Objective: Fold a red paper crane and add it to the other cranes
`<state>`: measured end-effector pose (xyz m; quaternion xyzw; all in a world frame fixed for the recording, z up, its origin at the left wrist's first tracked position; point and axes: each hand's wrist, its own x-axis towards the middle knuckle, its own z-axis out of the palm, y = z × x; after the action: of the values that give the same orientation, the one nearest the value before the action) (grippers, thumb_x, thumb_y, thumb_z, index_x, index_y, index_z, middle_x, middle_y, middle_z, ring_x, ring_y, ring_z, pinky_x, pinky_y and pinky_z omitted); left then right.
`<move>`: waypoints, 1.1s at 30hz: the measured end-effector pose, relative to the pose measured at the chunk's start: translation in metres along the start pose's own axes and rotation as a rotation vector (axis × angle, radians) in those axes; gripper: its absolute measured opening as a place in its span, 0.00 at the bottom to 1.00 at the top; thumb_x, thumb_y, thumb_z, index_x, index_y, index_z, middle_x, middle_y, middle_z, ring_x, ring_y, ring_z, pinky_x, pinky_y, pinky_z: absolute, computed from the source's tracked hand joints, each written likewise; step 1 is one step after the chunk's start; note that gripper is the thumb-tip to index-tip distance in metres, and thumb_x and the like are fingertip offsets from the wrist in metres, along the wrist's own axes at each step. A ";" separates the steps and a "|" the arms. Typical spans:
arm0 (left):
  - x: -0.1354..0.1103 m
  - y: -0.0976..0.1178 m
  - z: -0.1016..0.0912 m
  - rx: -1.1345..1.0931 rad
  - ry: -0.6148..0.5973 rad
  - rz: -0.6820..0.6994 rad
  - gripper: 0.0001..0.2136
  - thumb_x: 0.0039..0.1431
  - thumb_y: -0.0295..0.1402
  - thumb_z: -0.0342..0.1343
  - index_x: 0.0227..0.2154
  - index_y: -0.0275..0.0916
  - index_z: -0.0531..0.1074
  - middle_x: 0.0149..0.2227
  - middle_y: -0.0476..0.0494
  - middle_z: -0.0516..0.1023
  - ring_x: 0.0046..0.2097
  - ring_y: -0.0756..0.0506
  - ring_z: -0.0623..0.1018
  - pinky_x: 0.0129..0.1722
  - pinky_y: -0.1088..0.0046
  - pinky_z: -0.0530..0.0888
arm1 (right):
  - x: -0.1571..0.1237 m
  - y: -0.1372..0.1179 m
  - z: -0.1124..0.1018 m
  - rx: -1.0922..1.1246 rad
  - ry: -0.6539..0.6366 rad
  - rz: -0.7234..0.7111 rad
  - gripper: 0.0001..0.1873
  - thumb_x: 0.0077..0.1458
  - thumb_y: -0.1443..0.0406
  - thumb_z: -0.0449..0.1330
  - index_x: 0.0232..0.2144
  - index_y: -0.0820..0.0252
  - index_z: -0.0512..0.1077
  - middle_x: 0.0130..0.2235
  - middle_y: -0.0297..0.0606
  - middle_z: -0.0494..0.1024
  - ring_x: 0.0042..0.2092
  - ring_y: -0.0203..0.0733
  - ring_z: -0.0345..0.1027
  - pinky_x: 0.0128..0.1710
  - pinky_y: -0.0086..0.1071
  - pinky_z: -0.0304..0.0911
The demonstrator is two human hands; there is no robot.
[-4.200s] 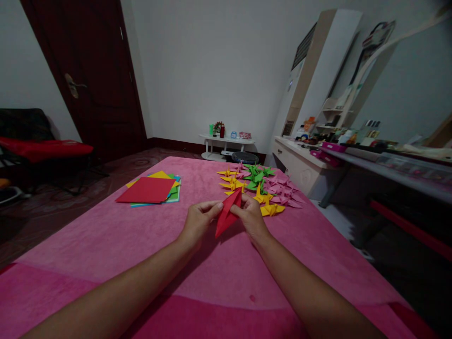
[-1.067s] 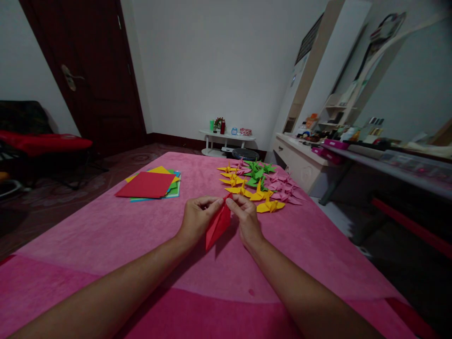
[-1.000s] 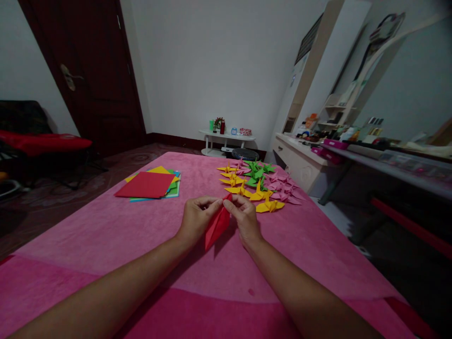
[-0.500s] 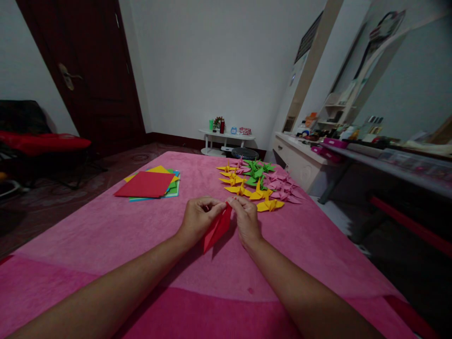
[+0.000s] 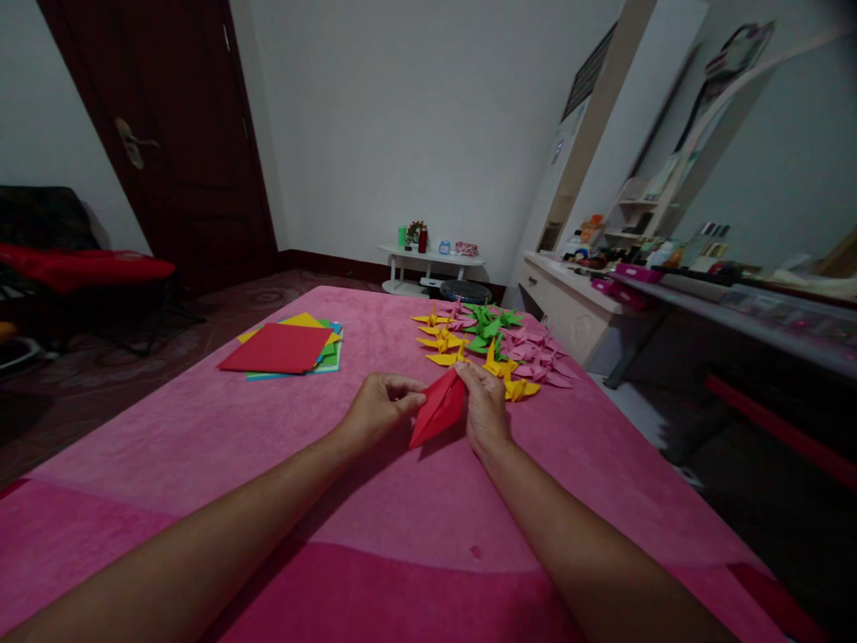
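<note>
A folded sheet of red origami paper (image 5: 436, 413) is held just above the pink cloth, its pointed end tilted down toward me. My right hand (image 5: 486, 406) pinches its upper right corner between thumb and fingers. At its left edge, my left hand (image 5: 383, 406) grips the paper with thumb and forefinger. Beyond my right hand lie several folded paper cranes: yellow cranes (image 5: 442, 339), green cranes (image 5: 487, 323) and pink cranes (image 5: 536, 351). To the left rests a stack of coloured paper squares (image 5: 278, 348), with a red one on top.
The pink cloth (image 5: 220, 446) covers the table. Behind it stand a low white side table (image 5: 432, 257) and a dark round stool (image 5: 465, 291). A dressing table (image 5: 576, 290) with bottles is on the right. A red-seated chair (image 5: 87, 268) is at the left, near a door (image 5: 161, 134).
The red paper has swung up and to the right, showing more of its folded face. My right hand moved slightly right, and my left hand now grips lower on the paper's left edge.
</note>
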<state>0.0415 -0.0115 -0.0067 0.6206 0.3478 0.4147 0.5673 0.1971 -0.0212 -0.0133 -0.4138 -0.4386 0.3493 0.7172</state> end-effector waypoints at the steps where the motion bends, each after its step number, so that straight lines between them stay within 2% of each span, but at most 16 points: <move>1: 0.000 -0.001 -0.001 0.003 0.001 -0.009 0.12 0.44 0.37 0.61 0.29 0.32 0.78 0.26 0.40 0.78 0.25 0.47 0.75 0.26 0.74 0.69 | 0.001 0.000 -0.001 -0.012 0.007 0.005 0.14 0.48 0.56 0.59 0.22 0.60 0.64 0.22 0.29 0.61 0.23 0.31 0.50 0.24 0.26 0.51; 6: -0.001 -0.004 0.000 0.026 -0.008 0.002 0.14 0.46 0.40 0.61 0.28 0.31 0.78 0.24 0.41 0.78 0.22 0.49 0.73 0.22 0.76 0.67 | 0.003 -0.003 -0.002 -0.043 0.018 0.013 0.16 0.47 0.55 0.59 0.20 0.60 0.64 0.20 0.28 0.61 0.22 0.32 0.50 0.22 0.27 0.49; 14: -0.002 0.001 0.004 -0.015 -0.009 -0.036 0.12 0.42 0.37 0.63 0.26 0.31 0.77 0.23 0.42 0.77 0.21 0.50 0.72 0.22 0.76 0.67 | 0.002 -0.004 -0.001 0.033 -0.009 0.030 0.16 0.47 0.56 0.61 0.20 0.60 0.63 0.19 0.26 0.60 0.21 0.29 0.49 0.21 0.26 0.47; 17: -0.002 0.001 0.004 -0.058 0.044 -0.047 0.12 0.42 0.37 0.63 0.25 0.31 0.76 0.23 0.42 0.77 0.22 0.50 0.73 0.23 0.75 0.68 | 0.001 -0.006 0.003 0.101 -0.044 0.058 0.16 0.48 0.53 0.60 0.26 0.60 0.68 0.23 0.29 0.67 0.22 0.31 0.56 0.23 0.26 0.52; 20: -0.001 0.003 0.003 -0.106 0.115 -0.025 0.12 0.42 0.37 0.63 0.25 0.31 0.75 0.22 0.43 0.76 0.22 0.50 0.73 0.23 0.76 0.68 | 0.000 -0.009 0.006 0.115 -0.081 0.097 0.21 0.51 0.48 0.55 0.34 0.59 0.71 0.32 0.35 0.75 0.31 0.37 0.66 0.28 0.27 0.58; 22: -0.001 0.005 0.001 -0.140 0.162 -0.009 0.12 0.42 0.37 0.63 0.25 0.31 0.74 0.22 0.43 0.76 0.21 0.51 0.72 0.22 0.76 0.67 | -0.001 -0.009 0.007 0.090 -0.129 0.151 0.23 0.51 0.47 0.54 0.37 0.59 0.71 0.36 0.38 0.76 0.34 0.39 0.68 0.30 0.28 0.60; 26: 0.001 0.007 -0.002 -0.184 0.242 -0.011 0.13 0.41 0.38 0.64 0.24 0.32 0.73 0.20 0.46 0.74 0.19 0.53 0.70 0.21 0.78 0.65 | -0.002 -0.006 0.007 0.050 -0.193 0.216 0.20 0.47 0.50 0.59 0.32 0.61 0.72 0.29 0.36 0.75 0.29 0.37 0.67 0.27 0.28 0.58; 29: 0.001 0.006 -0.003 -0.181 0.257 -0.014 0.13 0.41 0.39 0.64 0.24 0.32 0.72 0.20 0.48 0.74 0.19 0.53 0.70 0.21 0.79 0.65 | -0.002 0.000 0.005 0.019 -0.169 0.186 0.17 0.42 0.53 0.64 0.28 0.62 0.72 0.24 0.32 0.72 0.24 0.34 0.62 0.24 0.27 0.55; 33: 0.000 0.005 -0.004 -0.150 0.241 -0.018 0.13 0.42 0.39 0.63 0.24 0.33 0.72 0.20 0.47 0.74 0.20 0.53 0.70 0.21 0.79 0.65 | -0.001 0.004 0.002 -0.046 -0.149 0.150 0.14 0.41 0.57 0.64 0.24 0.62 0.72 0.21 0.31 0.71 0.22 0.32 0.60 0.23 0.26 0.54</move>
<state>0.0375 -0.0103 -0.0021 0.5191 0.3868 0.5061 0.5700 0.1947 -0.0194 -0.0169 -0.4348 -0.4665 0.4218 0.6445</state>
